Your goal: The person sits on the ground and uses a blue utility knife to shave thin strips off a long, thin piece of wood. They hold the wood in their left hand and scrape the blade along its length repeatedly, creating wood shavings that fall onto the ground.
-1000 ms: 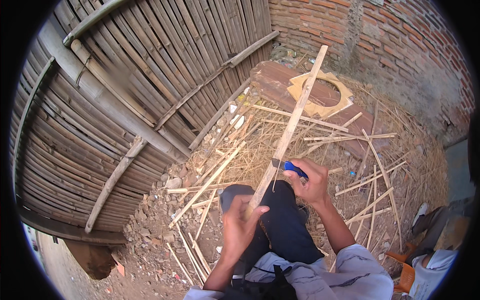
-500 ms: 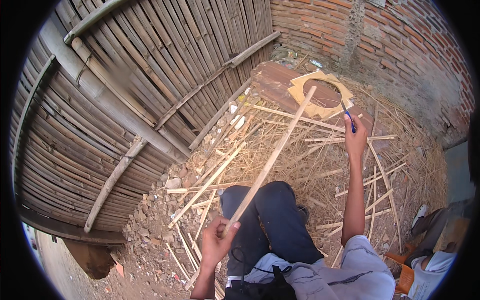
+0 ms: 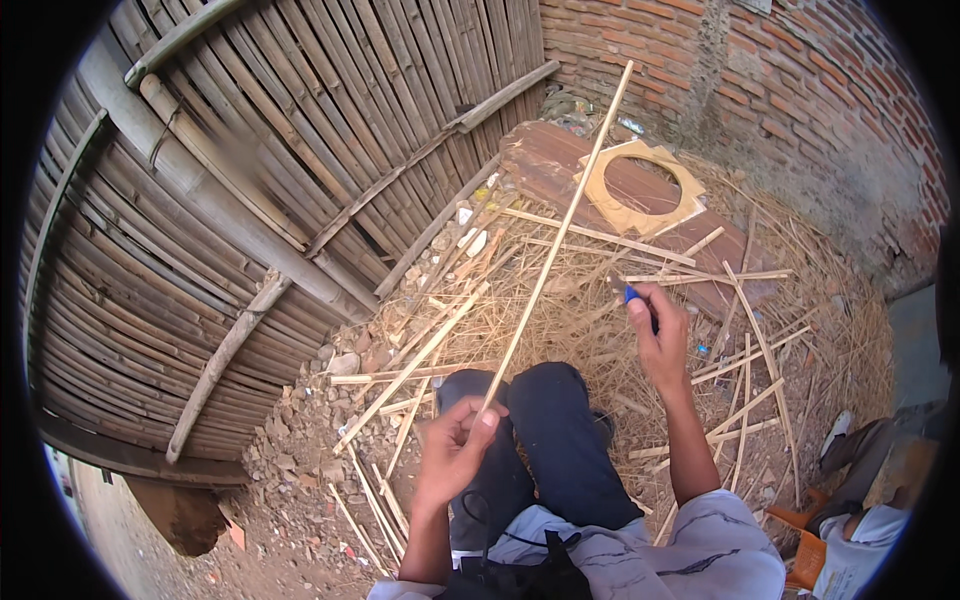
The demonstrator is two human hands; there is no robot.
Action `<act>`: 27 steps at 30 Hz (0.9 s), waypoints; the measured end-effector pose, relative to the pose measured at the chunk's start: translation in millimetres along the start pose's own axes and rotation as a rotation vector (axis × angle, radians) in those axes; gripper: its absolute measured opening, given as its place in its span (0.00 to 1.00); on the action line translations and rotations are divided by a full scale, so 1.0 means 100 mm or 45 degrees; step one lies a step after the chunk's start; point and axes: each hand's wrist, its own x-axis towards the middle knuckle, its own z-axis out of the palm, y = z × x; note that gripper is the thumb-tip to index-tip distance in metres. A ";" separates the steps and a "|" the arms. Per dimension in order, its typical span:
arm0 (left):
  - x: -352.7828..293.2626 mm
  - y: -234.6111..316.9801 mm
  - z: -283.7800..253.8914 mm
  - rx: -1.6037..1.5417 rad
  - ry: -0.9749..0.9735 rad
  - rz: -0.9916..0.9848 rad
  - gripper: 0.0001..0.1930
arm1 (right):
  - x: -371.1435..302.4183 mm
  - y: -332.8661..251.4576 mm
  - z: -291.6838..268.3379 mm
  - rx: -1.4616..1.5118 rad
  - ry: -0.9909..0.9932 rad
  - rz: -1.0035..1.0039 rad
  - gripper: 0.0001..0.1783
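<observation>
A long, thin bamboo strip point(image 3: 558, 235) slants up and away over my knees. Its near end is pinched in my left hand point(image 3: 448, 455), while its far end rises in front of the brown board and brick wall. My right hand point(image 3: 664, 340) is closed round a blue-handled knife point(image 3: 630, 293), its short blade pointing up and left, apart from the strip. Beyond, a tan flat piece with a large round hole and a stepped edge point(image 3: 604, 198) lies on a reddish-brown board point(image 3: 545, 155).
Loose bamboo strips point(image 3: 415, 368) lie scattered over straw and shavings point(image 3: 575, 300). Stones and rubble point(image 3: 290, 450) line the foot of a bamboo-slat wall point(image 3: 330, 130) at left. A brick wall point(image 3: 800, 110) rises behind. Another person's leg point(image 3: 855, 475) shows at lower right.
My right hand with the knife has come back toward me and left, away from the holed piece. The strip's far end has swung upward and now looks narrower.
</observation>
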 end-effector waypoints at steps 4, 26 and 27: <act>0.04 0.09 0.24 0.091 0.092 0.125 0.12 | -0.30 -0.34 0.30 0.104 -0.103 -0.545 0.20; -0.01 0.14 0.48 0.445 0.367 0.449 0.15 | -0.27 -0.45 0.37 -0.006 -0.013 -0.667 0.17; -0.03 0.15 0.48 0.459 0.369 0.433 0.15 | -0.25 -0.42 0.37 0.002 0.052 -0.629 0.17</act>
